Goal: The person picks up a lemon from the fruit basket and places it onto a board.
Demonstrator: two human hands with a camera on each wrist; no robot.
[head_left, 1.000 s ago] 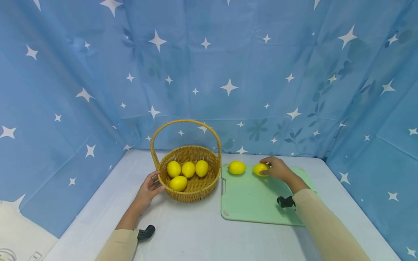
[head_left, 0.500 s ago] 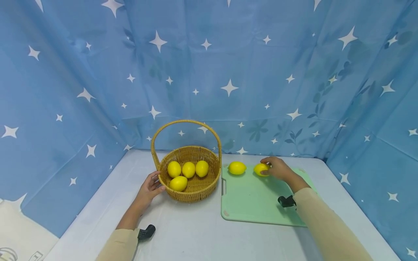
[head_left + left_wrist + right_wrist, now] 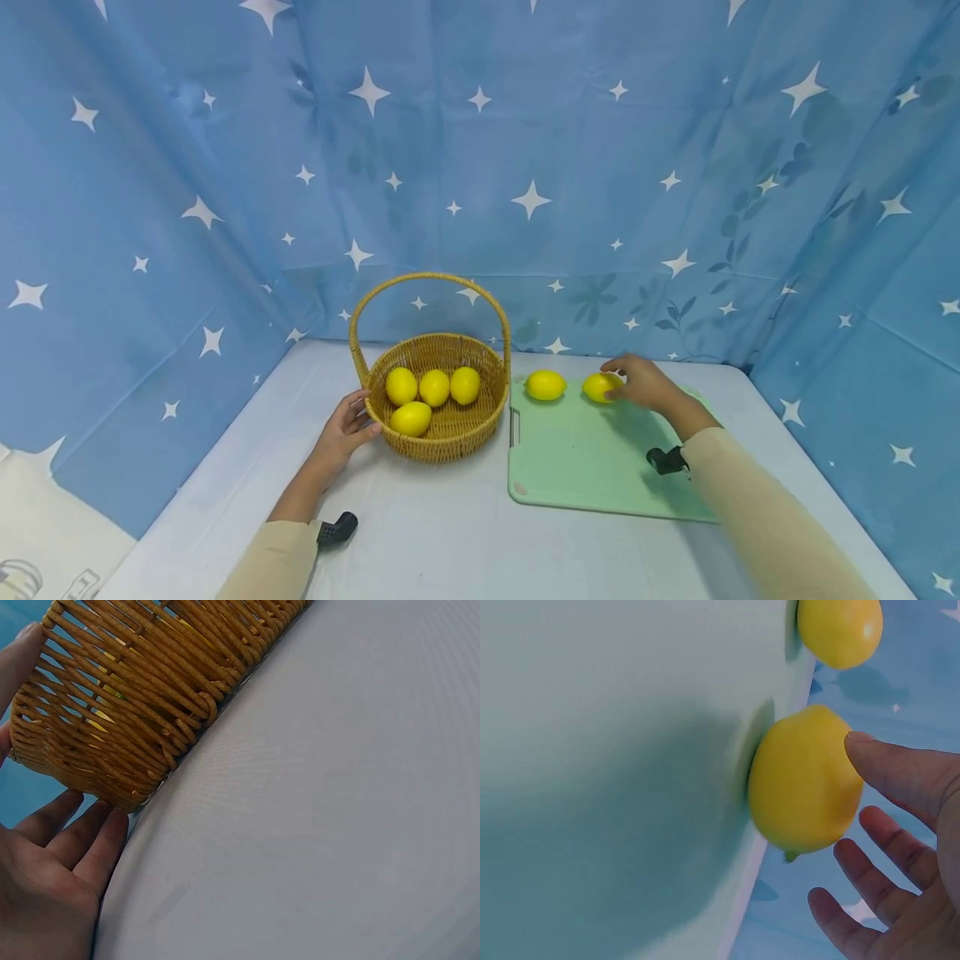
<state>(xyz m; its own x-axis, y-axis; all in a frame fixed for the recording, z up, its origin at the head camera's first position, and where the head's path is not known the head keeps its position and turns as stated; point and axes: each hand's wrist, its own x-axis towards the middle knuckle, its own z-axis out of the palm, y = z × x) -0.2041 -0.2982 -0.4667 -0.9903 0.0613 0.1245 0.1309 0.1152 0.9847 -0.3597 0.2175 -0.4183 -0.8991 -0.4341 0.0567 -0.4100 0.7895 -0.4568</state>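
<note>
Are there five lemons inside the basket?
No, the basket holds four lemons; two more lie on the green cutting board.

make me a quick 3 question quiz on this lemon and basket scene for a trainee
1. How many lemons lie in the wicker basket?
2. True or false: the right hand grips the lemon on the board firmly.
3. What does the left hand touch? A the cutting board, B the basket wall, C a lemon.

Key:
1. Four.
2. False: the right wrist view shows the fingers straight, with at most the thumb at the lemon.
3. B.
</note>
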